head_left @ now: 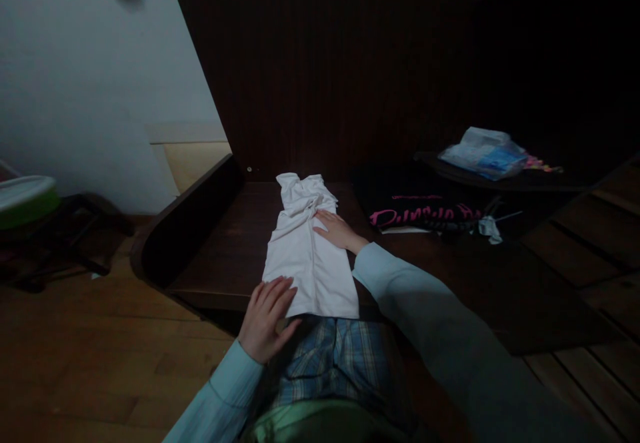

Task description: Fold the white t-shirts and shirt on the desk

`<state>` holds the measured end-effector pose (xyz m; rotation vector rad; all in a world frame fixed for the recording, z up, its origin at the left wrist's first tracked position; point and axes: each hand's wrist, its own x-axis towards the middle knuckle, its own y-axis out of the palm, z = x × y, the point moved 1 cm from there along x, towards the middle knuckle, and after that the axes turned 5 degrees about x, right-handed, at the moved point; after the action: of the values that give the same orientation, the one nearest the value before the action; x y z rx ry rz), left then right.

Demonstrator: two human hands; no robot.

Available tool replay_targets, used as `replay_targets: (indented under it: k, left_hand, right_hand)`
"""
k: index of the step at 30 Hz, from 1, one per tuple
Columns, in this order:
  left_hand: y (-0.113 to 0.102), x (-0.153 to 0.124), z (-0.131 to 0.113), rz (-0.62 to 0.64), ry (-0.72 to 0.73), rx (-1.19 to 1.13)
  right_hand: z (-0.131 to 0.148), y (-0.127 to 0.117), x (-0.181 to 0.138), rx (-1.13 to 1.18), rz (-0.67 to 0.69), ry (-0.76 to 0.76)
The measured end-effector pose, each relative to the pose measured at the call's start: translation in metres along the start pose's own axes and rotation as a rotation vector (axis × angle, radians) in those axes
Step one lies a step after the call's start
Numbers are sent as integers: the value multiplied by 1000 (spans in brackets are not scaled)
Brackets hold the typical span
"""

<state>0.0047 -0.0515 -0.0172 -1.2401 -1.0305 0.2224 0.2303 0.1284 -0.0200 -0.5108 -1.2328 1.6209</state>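
Observation:
A white garment, which looks like a shirt [295, 256], lies lengthwise on a dark wooden surface [215, 256]. Its far part is bunched and creased, while the near part is smoother, with a ridge down the middle. My right hand [336, 228] rests flat on the cloth's right side, just below the bunched part, fingers stretched out. At the near left corner of the cloth is my left hand [269, 313], its fingers extended over the edge and the thumb apart. Neither hand grips the fabric.
To the right lies a dark folded cloth with pink lettering [425, 213]. Beyond it, a clear plastic pack [485, 153] sits on a dark raised surface. A curved wooden side panel [180, 220] bounds the left. A green and white container [27, 200] stands at far left.

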Motion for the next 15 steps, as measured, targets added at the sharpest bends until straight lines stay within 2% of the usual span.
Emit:
replay_targets:
  k: [6,15]
  left_hand:
    - [15,11,-2,-29,16,-69]
    - [9,22,13,69,-49,-187]
  right_hand:
    - [-2,0,-1,23,-20,-16]
    - [-18,-15,6,-22,75,-42]
